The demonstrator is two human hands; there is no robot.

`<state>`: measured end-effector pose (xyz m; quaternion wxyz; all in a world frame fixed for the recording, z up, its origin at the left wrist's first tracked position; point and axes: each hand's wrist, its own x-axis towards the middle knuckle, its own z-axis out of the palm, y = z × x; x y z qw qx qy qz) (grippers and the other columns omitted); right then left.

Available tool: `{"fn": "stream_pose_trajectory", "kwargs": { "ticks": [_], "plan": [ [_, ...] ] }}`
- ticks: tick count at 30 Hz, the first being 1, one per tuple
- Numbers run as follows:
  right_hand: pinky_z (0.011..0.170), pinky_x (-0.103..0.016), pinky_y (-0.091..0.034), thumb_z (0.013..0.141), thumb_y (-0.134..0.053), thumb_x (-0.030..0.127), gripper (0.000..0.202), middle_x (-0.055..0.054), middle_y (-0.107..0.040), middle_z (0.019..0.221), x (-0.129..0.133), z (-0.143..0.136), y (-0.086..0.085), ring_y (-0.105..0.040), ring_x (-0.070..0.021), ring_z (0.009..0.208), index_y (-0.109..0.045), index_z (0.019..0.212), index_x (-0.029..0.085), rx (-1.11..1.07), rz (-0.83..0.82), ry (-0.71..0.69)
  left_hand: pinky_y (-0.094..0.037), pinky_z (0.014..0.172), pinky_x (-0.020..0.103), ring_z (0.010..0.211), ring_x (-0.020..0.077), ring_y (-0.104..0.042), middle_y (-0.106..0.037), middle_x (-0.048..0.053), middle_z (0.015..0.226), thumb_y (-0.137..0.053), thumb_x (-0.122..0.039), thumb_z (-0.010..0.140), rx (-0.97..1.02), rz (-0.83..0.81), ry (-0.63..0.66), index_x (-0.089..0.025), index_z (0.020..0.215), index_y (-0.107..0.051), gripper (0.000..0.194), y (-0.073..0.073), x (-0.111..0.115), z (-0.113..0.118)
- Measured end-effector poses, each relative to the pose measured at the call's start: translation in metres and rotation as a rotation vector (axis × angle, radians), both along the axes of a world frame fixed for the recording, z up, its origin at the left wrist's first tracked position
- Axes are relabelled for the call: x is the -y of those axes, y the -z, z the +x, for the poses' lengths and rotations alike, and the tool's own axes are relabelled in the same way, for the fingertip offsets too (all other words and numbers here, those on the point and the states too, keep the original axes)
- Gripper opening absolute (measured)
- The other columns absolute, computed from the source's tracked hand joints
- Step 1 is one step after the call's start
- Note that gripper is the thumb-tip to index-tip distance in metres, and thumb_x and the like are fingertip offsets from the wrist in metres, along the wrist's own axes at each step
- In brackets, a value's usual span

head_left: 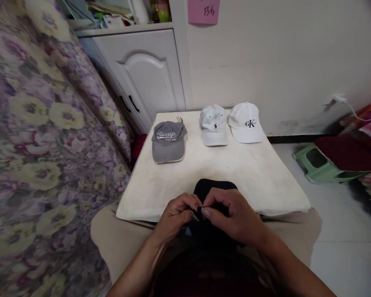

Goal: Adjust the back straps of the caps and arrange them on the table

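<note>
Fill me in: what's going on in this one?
The left hand and right hand pinch a small part of a black cap, just which is unclear, at the near edge of the table. Farther back sit a gray cap at left and, side by side at right, a pale cap and a white cap.

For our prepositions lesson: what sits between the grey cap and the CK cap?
The head view shows the pale cap, nearer the CK cap than the grey cap.
</note>
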<state>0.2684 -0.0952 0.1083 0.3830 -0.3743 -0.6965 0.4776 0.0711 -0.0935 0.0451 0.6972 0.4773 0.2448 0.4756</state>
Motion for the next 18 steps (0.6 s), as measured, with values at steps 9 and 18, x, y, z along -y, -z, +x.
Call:
{"fn": "stream_pose_trajectory", "kwargs": {
  "ticks": [9,18],
  "plan": [
    [0.059,-0.024,-0.039,0.087,-0.064,0.021,0.015,0.003,-0.060,0.067,0.000,-0.001,0.001,-0.053,-0.0114,0.062,-0.063,0.073,0.019,0.015,-0.040,0.009,-0.042,0.071,0.026,0.078,0.0154,-0.056,-0.064,0.003,0.084,-0.071,-0.035,0.089,-0.213,0.073,0.064,-0.018,0.088,-0.068,0.018,-0.014,-0.001,-0.012],
    [0.068,-0.026,-0.046,0.085,-0.071,0.042,0.027,-0.002,-0.067,0.089,0.002,0.037,0.046,-0.061,-0.0155,0.076,-0.065,0.100,0.020,-0.192,-0.408,-0.092,-0.042,0.073,0.027,0.082,0.0170,-0.059,-0.067,0.003,0.089,-0.059,-0.036,0.095,-0.502,0.026,0.040,-0.019,0.097,-0.064,0.018,-0.028,0.006,-0.021]
  ]
}}
